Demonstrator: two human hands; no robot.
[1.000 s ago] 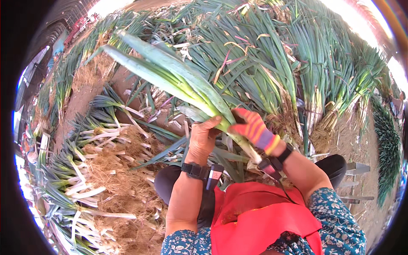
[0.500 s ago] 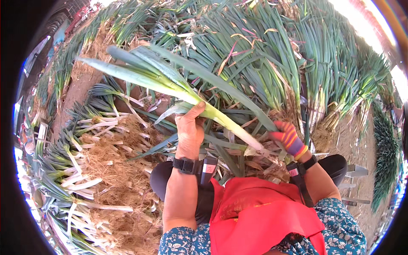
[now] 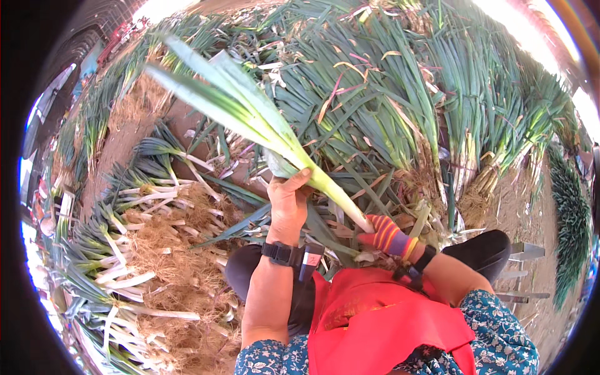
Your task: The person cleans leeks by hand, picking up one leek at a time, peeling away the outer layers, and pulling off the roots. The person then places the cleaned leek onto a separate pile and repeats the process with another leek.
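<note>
Moved since the earlier frame: right hand (image 3: 389, 239), in striped glove, from a long leaf to the white end of the leek (image 3: 290, 150); leafy top swung upward. Left to right: root-on leek heap (image 3: 172, 262), at 8 o'clock; leek, held aloft, leaves toward 10 o'clock, white end toward 4; left hand (image 3: 289, 199), bare, near centre, grip clenched round the stalk; right hand, at 4 o'clock, grip grasping the white end; upright leek bundles (image 3: 465, 119), at 2 o'clock.

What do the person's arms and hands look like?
The left hand is bare; the right hand wears an orange, yellow and purple striped glove. Each has a black wrist strap, a dark box beside the left one. The sleeves are teal with white flowers.
</note>
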